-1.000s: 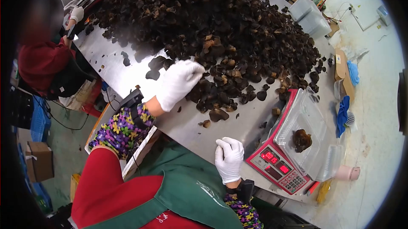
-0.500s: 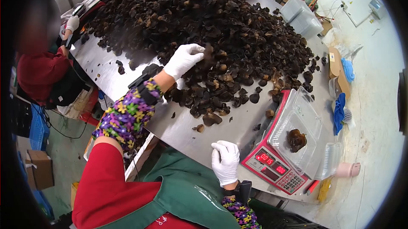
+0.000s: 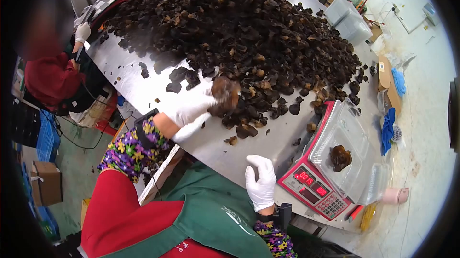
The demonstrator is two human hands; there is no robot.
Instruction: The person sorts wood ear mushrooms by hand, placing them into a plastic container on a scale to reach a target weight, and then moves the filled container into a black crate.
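My left hand [image 3: 191,106], in a white glove and smeared by motion, is shut on a brown wood ear mushroom [image 3: 225,91] above the near edge of the large pile of wood ear mushrooms [image 3: 239,28]. Close to the table's front edge, my gloved right hand [image 3: 261,183] holds nothing, its fingers loosely bent and apart from the thumb. Just right of it stands a red digital scale [image 3: 303,192] with lit red digits. A clear plastic container [image 3: 330,136] rests on the scale, with one wood ear mushroom [image 3: 340,158] inside.
Loose mushrooms lie on the steel table [image 3: 211,148] near the pile. At the left, a co-worker's gloved hand [image 3: 82,32] is by another scale. Stacked clear containers [image 3: 349,21] stand at the back right. A blue cloth [image 3: 388,131] and a pink roll [image 3: 396,195] lie along the right.
My left hand has come back from the pile toward me, now with a mushroom plainly in its fingers. My right hand has barely moved. The view has shifted slightly.
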